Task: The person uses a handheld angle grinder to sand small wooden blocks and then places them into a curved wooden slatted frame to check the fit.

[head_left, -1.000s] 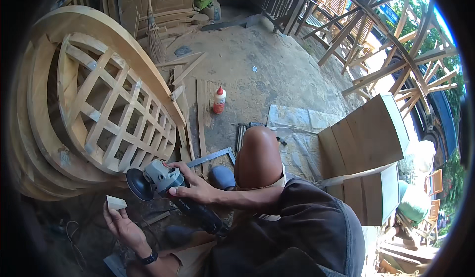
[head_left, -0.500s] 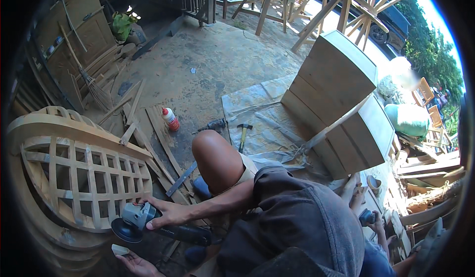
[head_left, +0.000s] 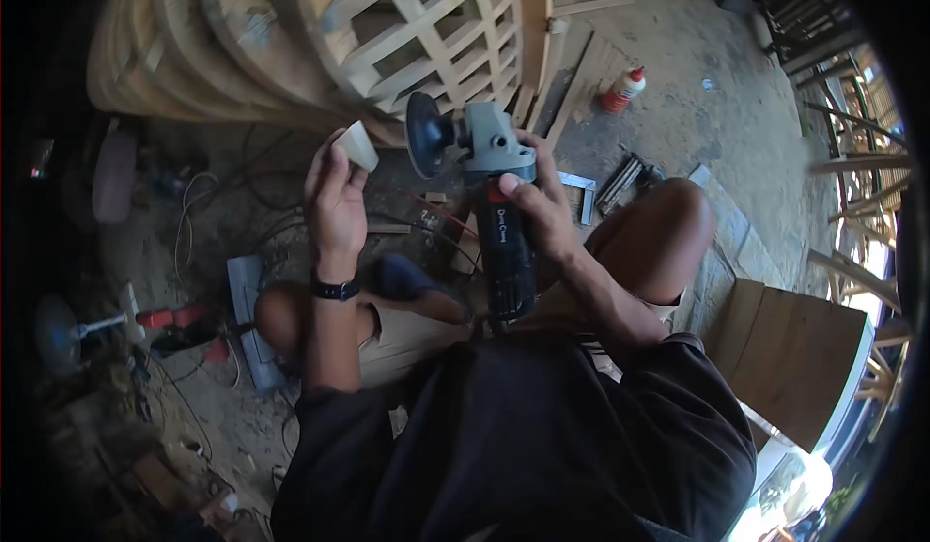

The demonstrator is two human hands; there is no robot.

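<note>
My left hand [head_left: 335, 198], with a dark watch at its wrist, pinches a small pale wood block [head_left: 358, 146] between thumb and fingers. My right hand [head_left: 542, 208] is closed round an angle grinder [head_left: 506, 222], which has a grey head, a black body and a red switch under my thumb. The grinder's round black disc [head_left: 424, 135] faces left, toward the block, with a gap between them. Just beyond both hands stands a curved wooden lattice frame [head_left: 436, 43] with thick bent ribs.
A red and white glue bottle [head_left: 622, 91] stands on the floor beside loose planks [head_left: 579, 87]. A metal square [head_left: 581, 196] lies near my knee. Cables [head_left: 266, 179] run across the floor at left, near a red and black tool [head_left: 179, 321]. A wooden cabinet [head_left: 790, 358] is at right.
My view has swung left and down, so the lattice frame now appears ahead. The grinder is now upright in view, and both hands keep hold of their things.
</note>
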